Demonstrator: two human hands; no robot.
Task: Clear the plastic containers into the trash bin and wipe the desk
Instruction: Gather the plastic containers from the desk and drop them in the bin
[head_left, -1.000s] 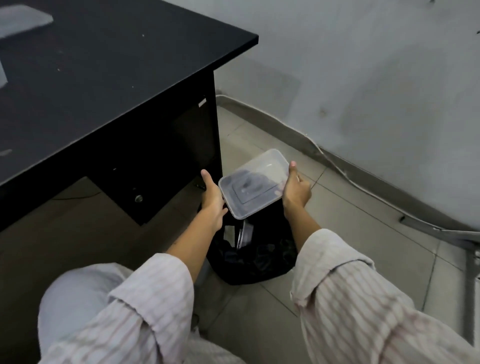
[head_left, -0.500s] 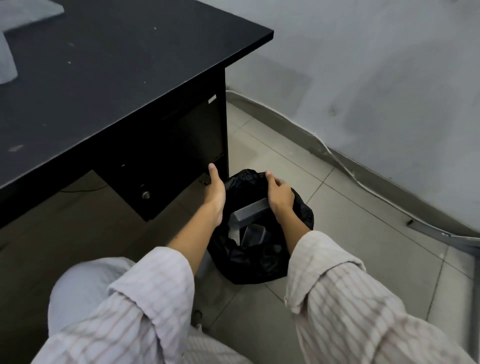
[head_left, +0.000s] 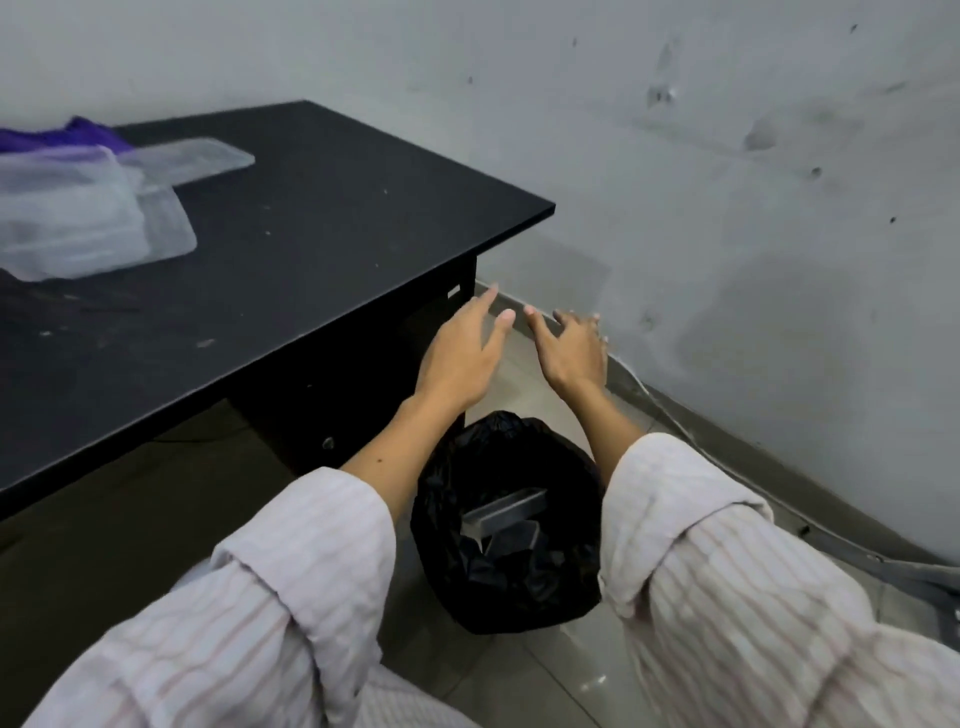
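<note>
Both hands empty, fingers spread: left hand (head_left: 462, 358) and right hand (head_left: 571, 348) in the air above the bin (head_left: 519, 587). One container (head_left: 506, 512) in the bin. More containers (head_left: 78, 218) on the bench (head_left: 311, 249) at 10 o'clock, purple cloth (head_left: 62, 137) behind them.

Clear plastic containers (head_left: 78, 223) sit stacked with flat lids on the black desk (head_left: 322, 249); another container (head_left: 506, 512) lies tilted inside the black-bagged trash bin (head_left: 519, 582) on the floor.

No readable text, labels, brands, numbers or signs anywhere.
</note>
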